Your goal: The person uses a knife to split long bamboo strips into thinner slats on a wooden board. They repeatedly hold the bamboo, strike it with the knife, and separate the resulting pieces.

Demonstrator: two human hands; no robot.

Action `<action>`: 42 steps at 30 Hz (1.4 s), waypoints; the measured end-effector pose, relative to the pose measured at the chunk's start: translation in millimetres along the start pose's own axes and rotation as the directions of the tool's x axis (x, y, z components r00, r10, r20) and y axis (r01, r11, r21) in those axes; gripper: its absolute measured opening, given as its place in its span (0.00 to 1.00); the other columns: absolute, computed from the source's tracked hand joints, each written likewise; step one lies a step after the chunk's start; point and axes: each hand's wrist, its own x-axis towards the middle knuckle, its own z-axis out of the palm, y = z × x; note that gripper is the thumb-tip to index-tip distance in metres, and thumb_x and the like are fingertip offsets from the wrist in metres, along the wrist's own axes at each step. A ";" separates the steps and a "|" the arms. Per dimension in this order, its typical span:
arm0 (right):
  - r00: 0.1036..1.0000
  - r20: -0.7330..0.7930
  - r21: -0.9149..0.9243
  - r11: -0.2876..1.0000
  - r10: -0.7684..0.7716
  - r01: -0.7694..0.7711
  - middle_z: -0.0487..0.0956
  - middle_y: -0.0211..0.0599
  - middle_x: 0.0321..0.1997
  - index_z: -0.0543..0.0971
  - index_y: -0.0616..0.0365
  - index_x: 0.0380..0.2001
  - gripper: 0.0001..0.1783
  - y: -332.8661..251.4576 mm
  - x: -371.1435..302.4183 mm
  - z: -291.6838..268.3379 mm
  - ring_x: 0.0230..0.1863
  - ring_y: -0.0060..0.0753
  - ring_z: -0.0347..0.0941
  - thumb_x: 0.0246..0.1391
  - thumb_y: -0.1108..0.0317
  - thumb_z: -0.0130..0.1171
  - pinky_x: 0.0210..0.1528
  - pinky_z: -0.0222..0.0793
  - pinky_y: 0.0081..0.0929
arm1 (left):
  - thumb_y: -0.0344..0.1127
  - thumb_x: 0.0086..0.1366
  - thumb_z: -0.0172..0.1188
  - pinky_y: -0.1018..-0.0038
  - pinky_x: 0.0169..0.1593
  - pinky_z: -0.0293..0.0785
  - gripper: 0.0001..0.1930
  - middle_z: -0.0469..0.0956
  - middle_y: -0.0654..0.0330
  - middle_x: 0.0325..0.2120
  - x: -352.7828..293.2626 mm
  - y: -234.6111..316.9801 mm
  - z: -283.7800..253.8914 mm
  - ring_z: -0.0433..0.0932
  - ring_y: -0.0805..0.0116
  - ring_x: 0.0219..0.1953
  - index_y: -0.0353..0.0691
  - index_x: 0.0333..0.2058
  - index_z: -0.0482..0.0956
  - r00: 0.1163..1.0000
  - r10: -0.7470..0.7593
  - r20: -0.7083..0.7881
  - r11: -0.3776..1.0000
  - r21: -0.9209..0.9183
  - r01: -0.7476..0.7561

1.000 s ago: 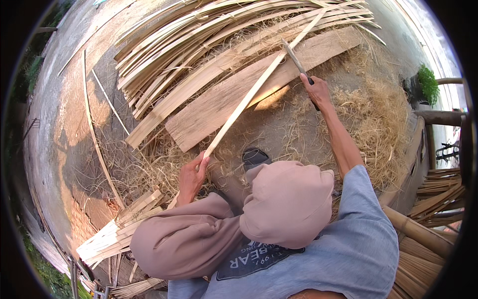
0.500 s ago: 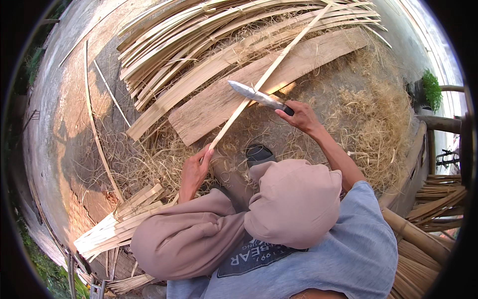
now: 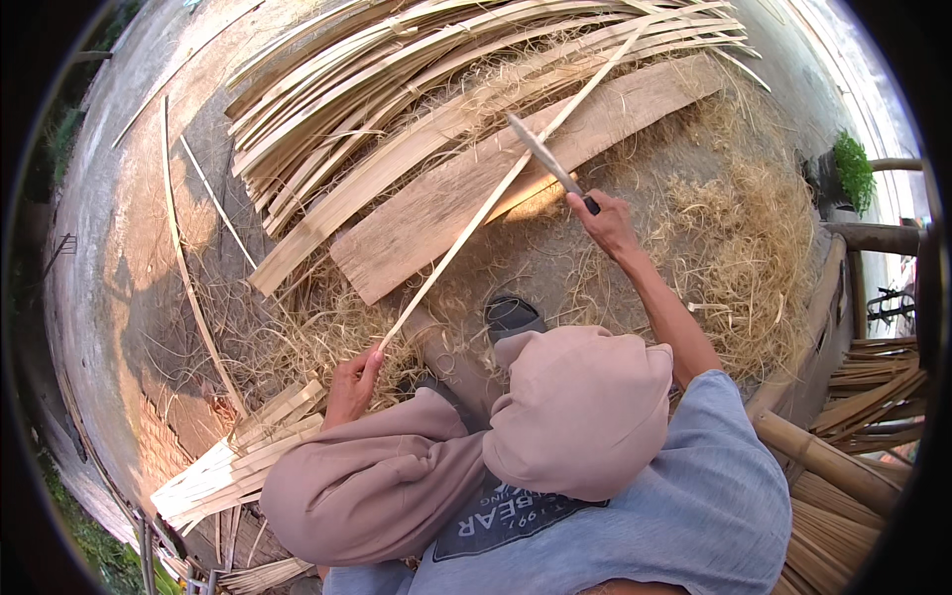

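My left hand (image 3: pixel 354 385) is closed around the near end of a long, thin bamboo strip (image 3: pixel 458 241). The strip slants away to the upper right, crossing above a wide wooden board (image 3: pixel 397 250), and its far end overlaps a pile of strips. In my right hand (image 3: pixel 607 224) is a knife (image 3: pixel 543 156), gripped by its dark handle. Its grey blade points up and left and lies against or just over the strip; contact is hard to tell.
Beyond the board lies a large pile of bamboo strips (image 3: pixel 327 134). Curly shavings (image 3: pixel 734 258) cover the ground at right and left. A shorter bundle of strips (image 3: pixel 223 471) rests by my left knee. A bamboo pole (image 3: pixel 823 461) stands at the right.
My left hand has drawn back toward me and left, bringing the strip with it. My right hand has shifted slightly up and right, and the blade now points more steeply away.
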 end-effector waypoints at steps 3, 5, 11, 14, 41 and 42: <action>0.939 -0.128 0.269 0.922 0.320 -0.277 0.71 0.41 0.15 0.75 0.62 0.21 0.37 8.4 28.0 -13.3 0.20 0.35 0.73 0.65 0.34 0.57 0.26 0.66 0.41 | 0.50 0.78 0.54 0.69 0.34 0.69 0.21 0.81 0.56 0.24 -6.8 -9.2 3.1 0.72 0.70 0.26 0.42 0.56 0.83 0.991 0.084 -0.106 0.996 0.003 -0.085; 0.999 0.020 0.020 0.999 -0.046 0.046 0.73 0.41 0.16 0.75 0.61 0.22 0.36 -7.5 9.7 -0.4 0.21 0.38 0.74 0.64 0.35 0.59 0.26 0.68 0.41 | 0.50 0.79 0.52 0.66 0.30 0.66 0.21 0.75 0.55 0.19 -3.4 -5.3 -1.4 0.70 0.68 0.22 0.42 0.53 0.85 0.994 0.054 -0.100 0.995 0.089 -0.046; 0.986 0.050 0.013 0.987 -0.158 0.158 0.71 0.35 0.14 0.75 0.58 0.21 0.35 -7.9 14.1 16.2 0.19 0.36 0.74 0.65 0.36 0.58 0.24 0.70 0.39 | 0.50 0.81 0.48 0.61 0.26 0.62 0.20 0.67 0.53 0.16 -25.6 -26.6 -4.6 0.66 0.59 0.18 0.44 0.45 0.85 0.990 -0.038 -0.135 0.974 0.218 0.067; 0.920 -0.217 0.291 0.922 0.325 -0.257 0.72 0.33 0.14 0.75 0.59 0.18 0.36 7.8 77.0 -31.3 0.16 0.27 0.70 0.66 0.37 0.55 0.19 0.65 0.35 | 0.50 0.81 0.47 0.62 0.26 0.62 0.21 0.68 0.54 0.15 -23.5 -33.0 -10.5 0.67 0.60 0.18 0.42 0.42 0.85 0.989 -0.073 -0.131 0.980 0.177 0.096; 0.957 0.288 0.010 0.999 -0.032 0.030 0.77 0.45 0.19 0.78 0.61 0.25 0.34 -45.1 -67.6 49.7 0.25 0.45 0.79 0.67 0.36 0.55 0.30 0.73 0.46 | 0.69 0.75 0.45 0.76 0.16 0.52 0.36 0.62 0.71 0.11 24.5 15.2 0.0 0.56 0.79 0.12 0.38 0.25 0.76 0.863 -0.291 0.413 0.876 -0.247 0.414; 0.978 0.180 0.065 0.991 0.105 -0.118 0.76 0.44 0.17 0.77 0.61 0.24 0.34 -19.8 -24.3 21.6 0.23 0.43 0.77 0.67 0.37 0.55 0.29 0.72 0.45 | 0.69 0.75 0.46 0.76 0.16 0.52 0.36 0.61 0.71 0.11 25.0 20.9 -1.0 0.56 0.79 0.12 0.39 0.25 0.76 0.848 -0.291 0.444 0.862 -0.262 0.433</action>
